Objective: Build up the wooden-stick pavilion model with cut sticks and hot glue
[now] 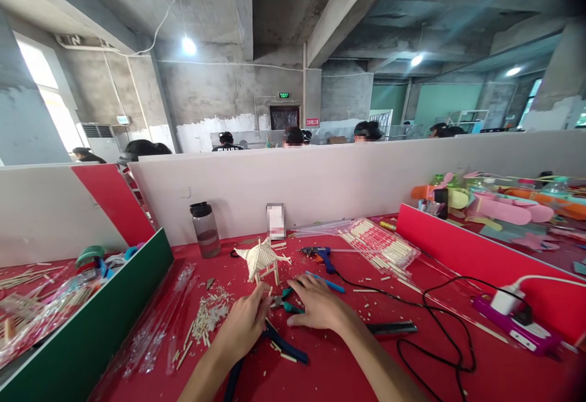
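A small pavilion model (260, 260) made of pale wooden sticks, with a pointed roof and stick legs, stands on the red table. My left hand (245, 323) is just in front of its legs, fingers curled together; whatever they hold is hidden. My right hand (318, 303) lies to the right with its fingers spread, palm down, over the green-handled pliers (293, 308). Below my hands rests a tool with dark blue handles (286, 344), its head partly covered by my left hand. A blue hot glue gun (323, 257) lies behind my right hand.
Stick scraps (208, 316) and plastic sleeves (155, 323) lie left. A bottle (205, 231) and a phone (276, 222) stand against the white partition (320, 176). Bagged sticks (382, 246), a black cable (458, 329) and a purple power strip (517, 329) are right. People sit beyond.
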### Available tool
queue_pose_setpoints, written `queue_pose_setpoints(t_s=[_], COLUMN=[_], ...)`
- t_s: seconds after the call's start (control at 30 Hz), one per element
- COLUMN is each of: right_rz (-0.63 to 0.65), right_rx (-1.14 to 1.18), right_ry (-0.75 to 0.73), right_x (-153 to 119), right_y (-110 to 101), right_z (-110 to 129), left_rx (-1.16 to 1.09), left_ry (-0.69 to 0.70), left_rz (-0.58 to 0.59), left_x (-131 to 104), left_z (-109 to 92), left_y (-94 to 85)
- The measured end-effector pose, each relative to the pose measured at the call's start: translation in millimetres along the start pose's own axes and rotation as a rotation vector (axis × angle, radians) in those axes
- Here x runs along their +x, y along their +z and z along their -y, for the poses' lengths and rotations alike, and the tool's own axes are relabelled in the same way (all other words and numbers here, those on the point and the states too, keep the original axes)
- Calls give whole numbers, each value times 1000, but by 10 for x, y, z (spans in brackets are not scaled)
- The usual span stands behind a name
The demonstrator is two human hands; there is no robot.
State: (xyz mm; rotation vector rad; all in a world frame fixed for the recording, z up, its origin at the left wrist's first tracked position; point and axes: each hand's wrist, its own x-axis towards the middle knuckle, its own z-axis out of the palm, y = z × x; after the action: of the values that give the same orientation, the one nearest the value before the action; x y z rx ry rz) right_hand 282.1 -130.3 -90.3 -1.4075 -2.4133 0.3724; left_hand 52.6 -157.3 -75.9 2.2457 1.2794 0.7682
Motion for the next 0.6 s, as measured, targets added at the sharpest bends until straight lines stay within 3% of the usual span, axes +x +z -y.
queue_pose_setpoints(t_s=[0.07,0.33,0.47,0.6], right_rz=[50,13,19,-26], right_rx=[-61,-169,-36,241], right_ry=[5,-22,61,97], right_x=[-10,-13,-100,-211], right_y=[32,-4,-171,-322], right_z=[-18,31,59,151], left_rx=[-39,-150,-166,-263], left_ry=[-7,-27,0,27], left_rz=[8,-42,-80,-80], left_x=[18,52,38,23], left_z=[53,108,79,44], left_y=[39,61,44,63])
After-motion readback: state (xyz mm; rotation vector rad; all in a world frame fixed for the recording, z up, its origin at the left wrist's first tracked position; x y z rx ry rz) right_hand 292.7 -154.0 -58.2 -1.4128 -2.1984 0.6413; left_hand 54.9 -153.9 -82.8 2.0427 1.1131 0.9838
